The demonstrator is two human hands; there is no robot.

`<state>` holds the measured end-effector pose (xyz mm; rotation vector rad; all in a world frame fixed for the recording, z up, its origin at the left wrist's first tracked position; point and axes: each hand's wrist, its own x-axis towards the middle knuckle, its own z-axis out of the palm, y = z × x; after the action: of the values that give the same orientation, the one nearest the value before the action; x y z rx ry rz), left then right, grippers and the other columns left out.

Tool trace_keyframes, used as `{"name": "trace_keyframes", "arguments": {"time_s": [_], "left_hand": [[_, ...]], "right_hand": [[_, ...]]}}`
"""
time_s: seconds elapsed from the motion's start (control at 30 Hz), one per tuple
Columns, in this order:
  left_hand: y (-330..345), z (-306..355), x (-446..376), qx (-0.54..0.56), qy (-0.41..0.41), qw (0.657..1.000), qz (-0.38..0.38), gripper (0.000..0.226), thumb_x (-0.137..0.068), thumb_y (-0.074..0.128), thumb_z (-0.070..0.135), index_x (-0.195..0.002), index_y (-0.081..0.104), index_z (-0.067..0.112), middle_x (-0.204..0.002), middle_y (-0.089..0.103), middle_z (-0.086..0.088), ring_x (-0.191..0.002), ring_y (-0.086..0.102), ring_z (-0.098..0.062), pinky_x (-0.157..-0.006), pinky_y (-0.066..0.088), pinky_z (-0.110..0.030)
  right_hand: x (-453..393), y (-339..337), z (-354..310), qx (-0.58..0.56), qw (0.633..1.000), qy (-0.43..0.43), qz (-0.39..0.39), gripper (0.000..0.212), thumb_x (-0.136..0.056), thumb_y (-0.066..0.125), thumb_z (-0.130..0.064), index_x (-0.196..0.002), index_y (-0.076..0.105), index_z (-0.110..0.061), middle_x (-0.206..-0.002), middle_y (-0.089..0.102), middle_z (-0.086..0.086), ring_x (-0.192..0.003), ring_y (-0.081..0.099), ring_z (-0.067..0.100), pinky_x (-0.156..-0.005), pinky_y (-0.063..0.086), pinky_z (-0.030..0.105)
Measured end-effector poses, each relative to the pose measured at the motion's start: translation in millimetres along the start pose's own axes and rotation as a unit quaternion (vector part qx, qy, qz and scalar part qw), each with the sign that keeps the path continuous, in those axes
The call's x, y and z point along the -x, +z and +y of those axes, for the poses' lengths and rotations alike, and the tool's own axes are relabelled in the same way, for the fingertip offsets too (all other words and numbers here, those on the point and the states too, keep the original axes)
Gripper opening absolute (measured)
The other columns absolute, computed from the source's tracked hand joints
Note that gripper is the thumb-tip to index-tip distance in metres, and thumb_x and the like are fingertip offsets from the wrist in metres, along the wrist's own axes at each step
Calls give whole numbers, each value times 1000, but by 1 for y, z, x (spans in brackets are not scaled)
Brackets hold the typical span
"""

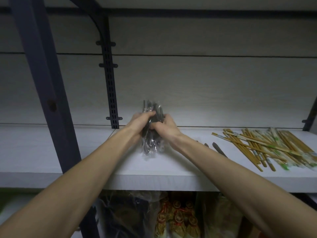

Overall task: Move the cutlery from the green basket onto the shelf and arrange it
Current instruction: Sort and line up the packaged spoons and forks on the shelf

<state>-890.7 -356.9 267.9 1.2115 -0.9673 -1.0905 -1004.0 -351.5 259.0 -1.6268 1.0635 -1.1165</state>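
A bundle of dark cutlery in clear plastic wrap point(152, 146) stands nearly upright on the white shelf point(145, 179), its top ends poking above my fingers. My left hand point(139, 123) grips the bundle from the left and my right hand point(165, 126) grips it from the right, both closed around its middle. A heap of wrapped wooden chopsticks point(267, 148) lies on the shelf to the right. Between the bundle and the chopsticks lie a couple of loose dark cutlery pieces point(218, 149), partly hidden by my right forearm. The green basket is out of view.
A dark metal upright point(49, 93) crosses the shelf front on the left, and a slotted bracket rail point(110, 93) runs up the back wall. Below the shelf sit plastic-wrapped goods point(171, 219). Bare shelf surface stretches left of the bundle.
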Motion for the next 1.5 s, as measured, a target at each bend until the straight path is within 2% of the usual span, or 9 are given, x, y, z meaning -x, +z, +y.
{"name": "trace_keyframes", "arguments": {"time_s": [0.13,0.27,0.47,0.6,0.83,1.1,1.23,1.33,1.5], "left_hand": [[-11,4,6,60,118,991,-15,49,-84,74,21,-130,58,12,-112,76,-9,-100,74,-24,-87,58,-38],[-11,-15,22,46,148,987,-45,53,-73,81,12,-123,63,12,-113,74,-12,-107,71,-30,-95,56,-42],[-21,-13,28,40,194,979,-50,38,-78,77,7,-114,66,10,-102,75,-8,-94,72,-23,-78,57,-33],[-27,-24,36,31,184,979,-82,46,-79,76,16,-118,60,0,-96,71,-19,-85,69,-38,-75,57,-47],[-19,-25,36,-25,171,984,-40,30,-94,68,26,-119,64,10,-100,75,-12,-89,73,-29,-71,59,-39],[-20,-38,32,-139,215,966,31,42,-96,54,59,-124,47,28,-118,66,11,-111,62,-3,-97,48,-30],[-24,-26,32,-172,207,962,45,55,-96,50,64,-129,39,22,-120,64,8,-111,63,-12,-96,50,-34],[-21,-12,32,-256,177,949,59,82,-94,42,72,-152,16,21,-138,58,-3,-121,59,-26,-102,46,-38],[-21,2,28,-405,-4,913,38,84,-99,41,64,-154,12,8,-144,53,-17,-125,56,-36,-96,42,-37]], "right_hand": [[-2,2,1,-3,994,-108,28,51,-62,68,-18,-110,52,-28,-103,68,11,-92,71,27,-77,60,46],[7,5,15,-1,995,-96,-22,46,-59,57,-10,-102,58,-26,-83,71,18,-62,69,25,-47,54,35],[4,1,23,-24,994,-103,-14,55,-59,62,-22,-114,57,-30,-94,70,12,-84,68,32,-68,57,46],[10,-7,32,-46,994,-102,-20,47,-71,67,-30,-116,56,-31,-115,66,6,-109,63,27,-93,52,55],[12,-2,33,-58,993,-104,-24,43,-77,63,-38,-120,56,-35,-115,69,1,-111,65,23,-97,51,55],[17,2,31,31,993,-109,-36,45,-97,43,-58,-132,50,-30,-117,68,-9,-108,64,6,-99,51,37],[15,4,26,40,994,-97,-33,43,-104,40,-48,-137,45,-22,-122,63,-6,-111,60,8,-94,47,26],[5,9,17,37,999,-22,-27,46,-100,43,-48,-128,51,-12,-118,66,5,-106,66,22,-95,54,43],[-6,0,0,133,980,113,-90,42,-101,45,-41,-102,66,-5,-93,71,15,-89,71,31,-80,58,37]]}}
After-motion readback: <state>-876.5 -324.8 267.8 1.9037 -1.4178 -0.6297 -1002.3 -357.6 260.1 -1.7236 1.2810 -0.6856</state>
